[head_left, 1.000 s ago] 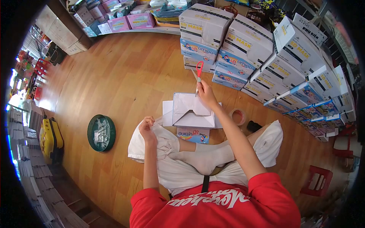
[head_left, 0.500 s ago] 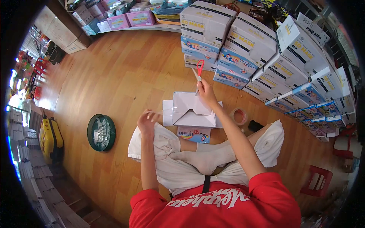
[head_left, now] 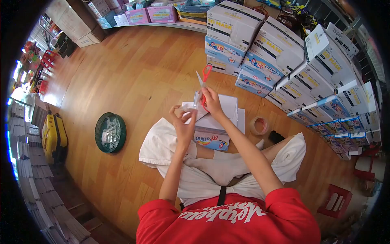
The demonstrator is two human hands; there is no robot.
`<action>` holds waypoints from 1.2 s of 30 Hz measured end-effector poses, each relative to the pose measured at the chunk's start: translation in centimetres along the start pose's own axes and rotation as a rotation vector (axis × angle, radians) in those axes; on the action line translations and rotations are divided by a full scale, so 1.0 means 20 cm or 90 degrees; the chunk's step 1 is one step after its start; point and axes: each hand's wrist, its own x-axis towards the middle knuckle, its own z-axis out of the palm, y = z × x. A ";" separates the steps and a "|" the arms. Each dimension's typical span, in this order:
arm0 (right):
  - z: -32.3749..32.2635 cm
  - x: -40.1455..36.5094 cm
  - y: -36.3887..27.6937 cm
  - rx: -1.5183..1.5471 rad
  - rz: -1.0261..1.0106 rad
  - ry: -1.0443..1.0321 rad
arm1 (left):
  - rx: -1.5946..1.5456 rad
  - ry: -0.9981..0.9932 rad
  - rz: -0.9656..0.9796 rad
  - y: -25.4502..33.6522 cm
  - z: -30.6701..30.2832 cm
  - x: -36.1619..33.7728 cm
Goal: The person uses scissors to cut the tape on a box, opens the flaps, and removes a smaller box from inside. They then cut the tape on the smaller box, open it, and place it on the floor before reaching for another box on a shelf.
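Note:
My right hand [head_left: 213, 105] grips red-handled scissors [head_left: 206, 73] over the box, with a blade pointing away from me. Close beside it, my left hand [head_left: 183, 123] has its fingers bent around a bit of clear tape [head_left: 189, 108], whose outline is hard to make out. Under both hands lies a white carton [head_left: 228, 106], partly covered by them. Its near side shows a blue printed panel [head_left: 211, 140] facing my crossed legs. A roll of tape [head_left: 259, 125] rests on the floor to the right of the carton.
To the left, a green round basket [head_left: 98, 138] holds crumpled clear plastic. Stacked mask cartons [head_left: 280, 44] form a wall at the right and front. A yellow case [head_left: 55, 138] stands far left, and a red stool [head_left: 335, 200] is at the lower right.
My left hand has moved right, toward my right hand, and the clear strip is no longer stretched out to the left. The scissors have tilted and shifted slightly left.

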 end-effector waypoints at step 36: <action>-0.01 0.21 0.20 -0.625 -0.153 0.139 | 0.231 -0.067 0.139 -0.21 0.07 -0.05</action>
